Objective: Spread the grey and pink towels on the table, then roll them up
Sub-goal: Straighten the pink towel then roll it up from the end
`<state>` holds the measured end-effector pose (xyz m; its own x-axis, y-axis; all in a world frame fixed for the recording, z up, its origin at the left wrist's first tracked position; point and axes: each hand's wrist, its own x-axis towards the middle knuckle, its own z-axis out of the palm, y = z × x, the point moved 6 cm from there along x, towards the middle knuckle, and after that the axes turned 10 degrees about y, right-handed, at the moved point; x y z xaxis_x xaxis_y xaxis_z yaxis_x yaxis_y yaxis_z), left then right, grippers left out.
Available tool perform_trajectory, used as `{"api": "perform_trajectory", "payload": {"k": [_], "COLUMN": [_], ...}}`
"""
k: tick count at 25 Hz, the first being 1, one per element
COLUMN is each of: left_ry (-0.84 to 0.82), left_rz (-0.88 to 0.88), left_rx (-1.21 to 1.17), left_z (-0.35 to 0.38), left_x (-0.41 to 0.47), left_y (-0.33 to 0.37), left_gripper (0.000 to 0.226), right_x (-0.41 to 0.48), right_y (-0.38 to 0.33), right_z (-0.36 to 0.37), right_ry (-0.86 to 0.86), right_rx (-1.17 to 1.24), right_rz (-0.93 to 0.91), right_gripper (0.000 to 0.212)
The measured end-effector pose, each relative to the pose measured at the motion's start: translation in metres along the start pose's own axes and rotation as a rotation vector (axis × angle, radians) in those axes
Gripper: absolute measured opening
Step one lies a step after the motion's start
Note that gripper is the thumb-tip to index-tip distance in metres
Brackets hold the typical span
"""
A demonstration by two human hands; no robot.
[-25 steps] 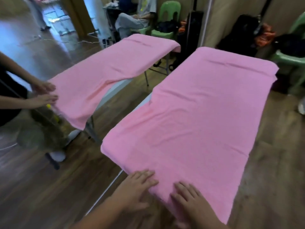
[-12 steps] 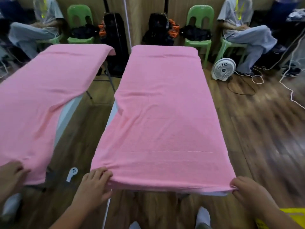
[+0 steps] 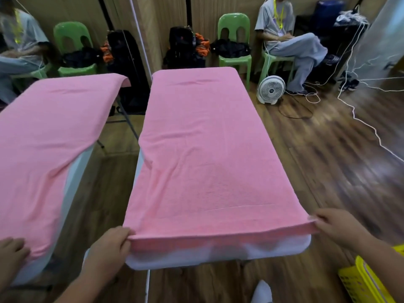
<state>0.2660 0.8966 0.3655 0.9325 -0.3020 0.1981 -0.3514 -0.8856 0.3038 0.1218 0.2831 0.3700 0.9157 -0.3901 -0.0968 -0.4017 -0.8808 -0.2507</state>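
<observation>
Head view. Left hand (image 3: pixel 109 246): fingers curled round near-left corner of pink towel (image 3: pixel 205 160). Right hand (image 3: pixel 336 226): fingers pinching near-right corner. Near hem drawn taut between both, raised just above white worktop (image 3: pixel 218 259) edge. Remainder spread lengthwise along worktop, shallow creases mid-length, far end draped over. Grey towel not in view. Handling, by judgement: light, soft, limp, grippy pile; sags wherever unsupported. Best hold: both near corners together, keeping the roll's leading edge straight.
</observation>
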Motion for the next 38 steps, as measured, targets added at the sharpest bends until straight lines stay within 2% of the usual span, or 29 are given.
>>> {"api": "perform_trajectory", "payload": {"k": [2,3,5,7,8,9,10,12,14,18,21,25,26,28,30,32,33,35,38], "left_ry": [0.002,0.044,0.075,-0.045,-0.133,-0.195,-0.232,-0.181,-0.092,-0.023,-0.062,-0.113,-0.084,-0.021,-0.004,-0.077,-0.124,-0.143,-0.093], "left_rz": [-0.1,-0.08,0.076,0.367,0.431,0.376,0.26,0.031,-0.061,0.02,-0.011,-0.094,-0.074,0.153,0.43,0.558,0.551,0.521,0.414], "left_rx": [0.073,0.148,0.244,0.207,0.189,0.17,0.16,0.177,0.241,0.083,0.008,0.086,0.174,0.362,0.215,0.056,0.021,0.04,0.148], "left_z": [-0.002,-0.003,0.009,0.051,0.074,0.088,0.09,0.073,0.047,0.031,0.015,0.011,0.012,0.023,0.05,0.09,0.104,0.11,0.077], "left_x": [0.035,0.047,0.056,0.036,0.022,0.014,0.012,0.013,0.013,0.009,0.025,0.083,0.094,0.097,0.074,0.056,0.055,0.059,0.063], "left_y": [-0.011,-0.01,0.025,0.094,0.12,0.126,0.118,0.075,0.039,0.017,0.007,-0.003,-0.006,0.019,0.077,0.135,0.15,0.131,0.041], "left_gripper": [0.025,0.026,0.035,0.046,0.054,0.062,0.066,0.063,0.05,0.021,0.018,0.011,0.012,0.018,0.032,0.053,0.059,0.062,0.066], "right_x": [0.032,0.045,0.05,0.027,0.011,0.0,-0.001,0.011,0.025,0.036,0.054,0.102,0.105,0.09,0.048,0.016,0.008,0.013,0.046], "right_y": [-0.005,-0.012,-0.054,-0.114,-0.141,-0.15,-0.141,-0.094,-0.048,-0.027,-0.025,-0.038,-0.05,-0.099,-0.167,-0.227,-0.245,-0.234,-0.126], "right_z": [-0.015,-0.019,-0.01,0.026,0.045,0.06,0.068,0.066,0.05,0.03,0.011,-0.012,-0.018,-0.027,0.011,0.077,0.099,0.113,0.077], "right_ry": [0.008,0.085,0.214,0.163,0.12,0.059,0.012,0.071,0.143,0.08,-0.04,-0.057,0.037,0.357,0.347,0.124,0.041,0.018,0.214], "right_rx": [0.008,-0.046,-0.12,-0.048,-0.036,-0.024,-0.022,0.02,0.033,0.041,0.077,0.097,-0.022,-0.196,-0.12,-0.024,-0.019,-0.041,-0.058], "right_rz": [0.026,-0.049,-0.266,-0.522,-0.665,-0.728,-0.71,-0.62,-0.521,-0.33,-0.132,-0.001,-0.048,-0.414,-0.679,-0.812,-0.836,-0.818,-0.567], "right_gripper": [0.013,0.011,0.034,0.042,0.047,0.052,0.056,0.053,0.035,0.006,0.02,0.018,0.019,0.024,0.032,0.057,0.064,0.065,0.058]}}
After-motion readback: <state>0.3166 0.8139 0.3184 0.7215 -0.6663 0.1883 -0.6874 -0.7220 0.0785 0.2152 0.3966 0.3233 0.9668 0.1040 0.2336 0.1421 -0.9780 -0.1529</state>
